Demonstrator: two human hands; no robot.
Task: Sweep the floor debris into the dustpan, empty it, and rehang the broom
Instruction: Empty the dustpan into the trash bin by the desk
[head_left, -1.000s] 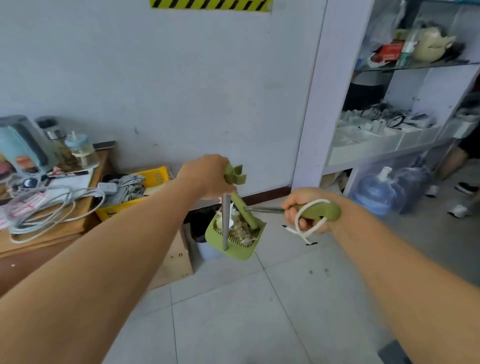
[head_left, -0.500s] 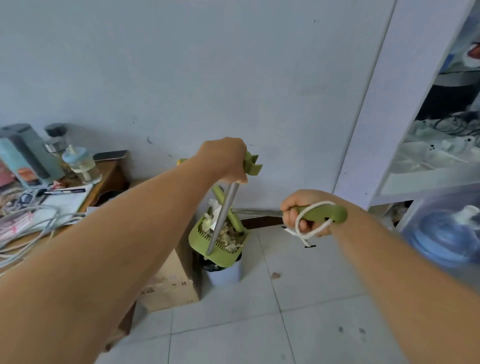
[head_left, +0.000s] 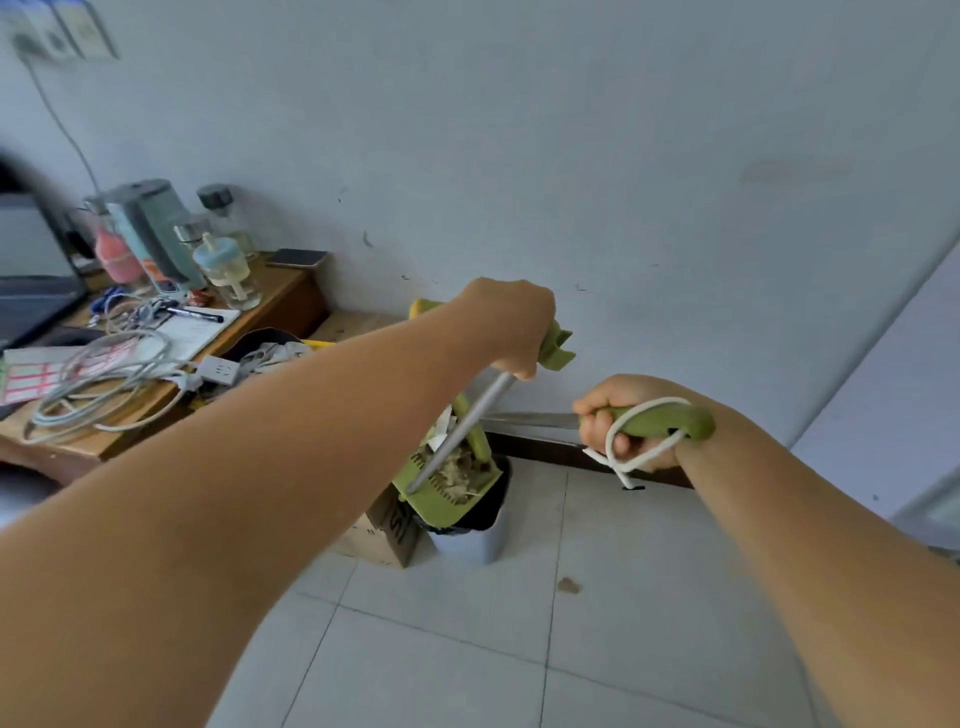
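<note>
- Sweeping appears finished: the green dustpan (head_left: 448, 480) is loaded with pale scraps and paper debris (head_left: 457, 465) and is off the floor.
- Left hand (head_left: 511, 325) is wrapped tight around the top of the dustpan's long metal handle (head_left: 462, 431), with the green clip end sticking out beside the knuckles.
- Dustpan hangs tilted directly over the mouth of the small grey bin (head_left: 470, 535), which stands on the floor tiles (head_left: 649, 597) against the wall, just beside a cardboard box (head_left: 387, 535). Whether the pan touches the bin's rim cannot be told.
- Right hand (head_left: 621, 421) is clenched around the green grip of the broom (head_left: 660, 421), a white hanging cord (head_left: 626, 447) looped over the fingers. Its shaft runs level toward the dustpan; the bristle end is hidden behind the pan.
- Emptying is judged as in hand but not done: the debris sits in the pan, none visibly falling.
- One brown spot (head_left: 570, 585) lies on a tile near the bin; whether it is a stain or missed dirt is unclear.
- Outstanding: tip the load out, then rehang the broom. No hook is in view.
- Wooden table (head_left: 270, 306) at left carries cables, bottles and papers, well apart from the work.
</note>
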